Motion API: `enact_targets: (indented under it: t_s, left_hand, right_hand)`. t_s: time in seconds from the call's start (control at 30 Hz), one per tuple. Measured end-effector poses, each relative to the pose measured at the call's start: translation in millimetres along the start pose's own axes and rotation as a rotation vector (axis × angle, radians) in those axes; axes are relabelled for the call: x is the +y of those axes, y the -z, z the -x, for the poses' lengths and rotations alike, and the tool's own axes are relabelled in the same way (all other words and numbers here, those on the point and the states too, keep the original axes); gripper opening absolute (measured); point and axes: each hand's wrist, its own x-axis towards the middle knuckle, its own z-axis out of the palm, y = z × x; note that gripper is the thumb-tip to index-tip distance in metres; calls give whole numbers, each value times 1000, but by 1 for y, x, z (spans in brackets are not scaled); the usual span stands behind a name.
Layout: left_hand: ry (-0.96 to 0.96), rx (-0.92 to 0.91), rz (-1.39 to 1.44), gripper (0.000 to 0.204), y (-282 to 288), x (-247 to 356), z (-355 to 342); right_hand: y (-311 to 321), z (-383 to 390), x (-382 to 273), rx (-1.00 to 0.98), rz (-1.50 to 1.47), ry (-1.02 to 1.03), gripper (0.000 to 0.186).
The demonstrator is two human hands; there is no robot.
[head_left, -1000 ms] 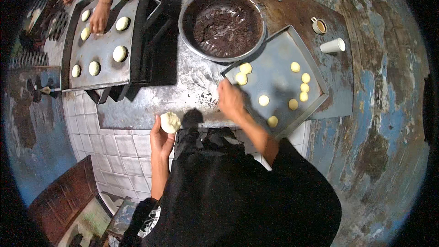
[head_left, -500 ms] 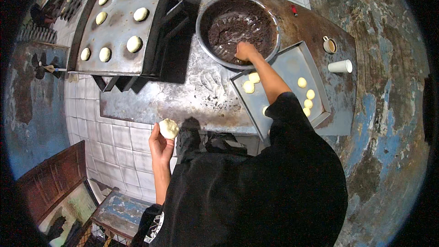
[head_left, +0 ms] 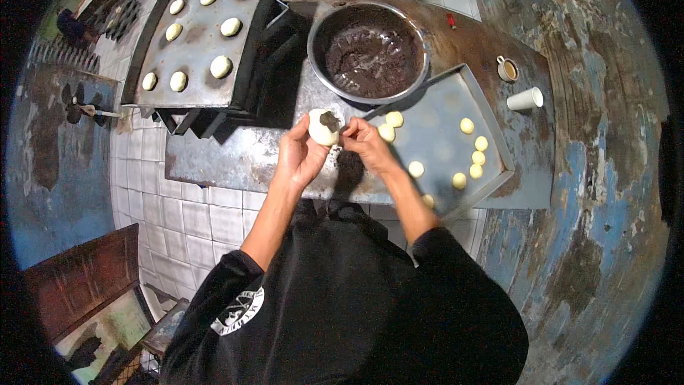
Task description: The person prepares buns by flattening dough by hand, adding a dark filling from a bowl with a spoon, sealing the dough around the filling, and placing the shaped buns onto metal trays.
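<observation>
My left hand (head_left: 302,154) holds up a piece of pale dough (head_left: 324,132) over the table's front part. Dark crumbly filling (head_left: 329,120) sits on the dough's upper side. Close against its right edge is my right hand (head_left: 367,145), fingers drawn together; whether they pinch the dough rim or a bit of filling is too small to tell. Beyond both hands stands a wide metal bowl (head_left: 313,50) with the same dark filling (head_left: 370,60) in it.
At right a shallow metal tray (head_left: 491,125) carries several small dough balls (head_left: 467,126). Another tray (head_left: 206,46) with spaced dough rounds (head_left: 220,66) rests on stacked trays at left. A cup (head_left: 507,69), a white cup (head_left: 525,99) and a red object (head_left: 451,21) lie near the table's right side.
My right hand has come out of the bowl to the dough. My left hand has brought the dough up and right over the table, and dark filling now shows on it.
</observation>
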Motion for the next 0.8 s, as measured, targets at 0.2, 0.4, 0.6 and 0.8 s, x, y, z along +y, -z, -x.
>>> enact_targets:
  t_s: [0.2, 0.4, 0.6, 0.8]
  left_hand:
    - [-43, -62, 85, 35, 23, 16, 5]
    - [15, -144, 41, 40, 33, 29, 14]
    - [-21, -183, 16, 34, 31, 37, 33]
    - [60, -212, 70, 41, 30, 79, 36]
  right_hand:
    - [15, 81, 86, 154, -143, -234, 17]
    - [-21, 46, 36, 97, -230, -26, 16]
    - [-57, 44, 54, 52, -65, -29, 18]
    - [22, 73, 147, 346, 398, -250, 7]
